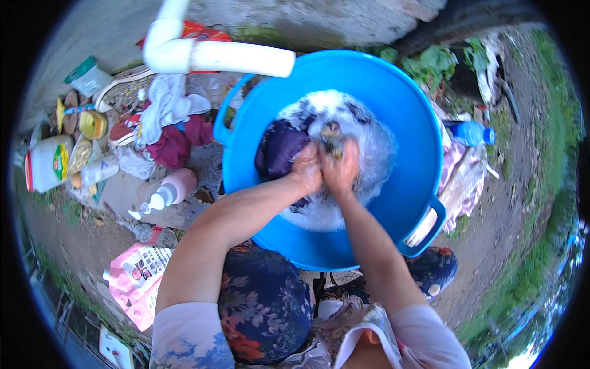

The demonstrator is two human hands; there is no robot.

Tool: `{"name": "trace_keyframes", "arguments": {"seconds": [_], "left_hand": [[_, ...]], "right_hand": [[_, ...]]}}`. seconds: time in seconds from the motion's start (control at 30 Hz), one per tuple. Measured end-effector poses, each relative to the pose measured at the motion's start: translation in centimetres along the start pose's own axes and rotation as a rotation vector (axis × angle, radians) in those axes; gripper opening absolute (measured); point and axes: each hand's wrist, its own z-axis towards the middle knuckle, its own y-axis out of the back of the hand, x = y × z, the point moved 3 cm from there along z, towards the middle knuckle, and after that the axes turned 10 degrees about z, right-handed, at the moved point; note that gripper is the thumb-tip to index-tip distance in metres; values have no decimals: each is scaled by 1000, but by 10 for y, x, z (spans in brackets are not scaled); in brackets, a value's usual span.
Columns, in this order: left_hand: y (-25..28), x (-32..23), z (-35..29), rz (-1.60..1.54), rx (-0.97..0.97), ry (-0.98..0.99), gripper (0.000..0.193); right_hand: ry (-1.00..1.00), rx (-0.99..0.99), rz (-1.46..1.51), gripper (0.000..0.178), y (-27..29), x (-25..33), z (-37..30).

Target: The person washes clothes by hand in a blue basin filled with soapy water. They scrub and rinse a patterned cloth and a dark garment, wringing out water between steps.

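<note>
A large blue plastic basin (402, 98) in front of me holds sudsy water (372, 163). A dark purple cloth (281, 147) bulges up out of the foam on its left side, wet and shiny. My left hand (306, 170) is closed at the right edge of this cloth, gripping it. Right beside it, almost touching, my right hand (340, 167) is curled round a small brownish-yellow thing (332, 140). Blur and foam hide what kind of thing that is. More dark fabric shows through the suds around both hands.
A white drain pipe (239, 58) juts over the basin's far left rim. Left of the basin lie a pink pump bottle (175, 186), maroon cloth (172, 149), a shoe (123, 88) and a white jug (48, 163). A pink bag (140, 280) lies nearer. On the right is a blue bottle (472, 133).
</note>
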Motion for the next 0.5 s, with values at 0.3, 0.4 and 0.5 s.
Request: {"name": "trace_keyframes", "arguments": {"seconds": [0.3, 0.4, 0.5], "left_hand": [[-11, -40, -15, 1872, 17, -56, 77], [-2, -35, -5, 1941, 290, -24, 77], [-26, -54, -9, 1969, 173, -265, 76]], "right_hand": [[-55, 20, 62, 34, 29, -24, -26], [-138, 24, 93, 39, 7, 7, -29], [-423, 52, 250, 40, 14, -27, 35]]}}
